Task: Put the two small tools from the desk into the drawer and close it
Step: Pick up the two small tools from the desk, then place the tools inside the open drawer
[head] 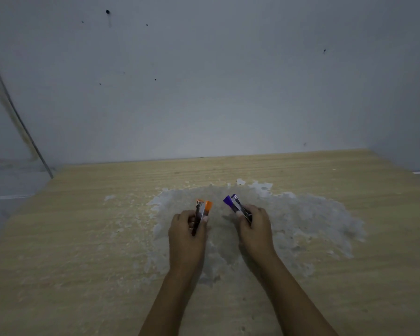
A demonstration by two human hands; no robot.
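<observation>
Since our left hand (187, 226) grips the orange-tipped metal clipper (202, 212) and our right hand (255, 226) the purple-tipped metal clipper (237, 206), stowing and closing the unseen drawer remain.

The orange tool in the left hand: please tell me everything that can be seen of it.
The orange tool is small and narrow, apparently a nail clipper: a shiny metal body with an orange plastic piece at its far end. The left hand holds it by the near end, fingers closed around it, so that part is hidden. It points away from the person, nearly upright in the picture, over the worn grey patch of the wooden desk. Whether it touches the desk cannot be told.
</observation>
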